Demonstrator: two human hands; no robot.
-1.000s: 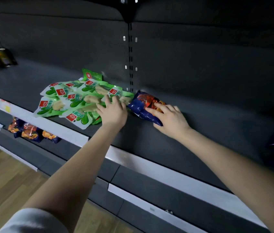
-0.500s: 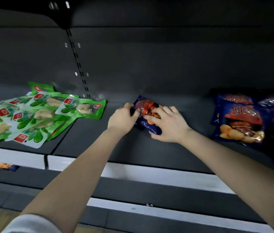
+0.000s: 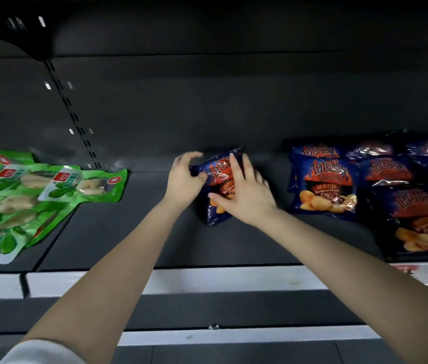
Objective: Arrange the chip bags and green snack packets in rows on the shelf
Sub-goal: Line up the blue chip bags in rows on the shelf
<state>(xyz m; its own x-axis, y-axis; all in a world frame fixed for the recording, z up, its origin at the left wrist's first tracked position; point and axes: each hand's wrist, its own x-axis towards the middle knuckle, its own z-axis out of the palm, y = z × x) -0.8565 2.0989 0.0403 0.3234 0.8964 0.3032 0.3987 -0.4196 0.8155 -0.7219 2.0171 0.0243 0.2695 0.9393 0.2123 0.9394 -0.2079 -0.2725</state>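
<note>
Glossy blue chip bag [image 3: 219, 179] on matte shelf [image 3: 129, 232], left hand [image 3: 184, 179] pinching its edge, right hand [image 3: 247, 198] fingers flat on it, matching bags [image 3: 323, 185] to its right, green packets [image 3: 24, 200] left.

Two bare forearms [image 3: 108, 271], left sleeve [image 3: 42, 350] — pale grey

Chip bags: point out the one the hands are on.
The lone chip bag mid-shelf: left hand grips it, right hand presses it. The other chip bags, rightward, lie untouched.
</note>
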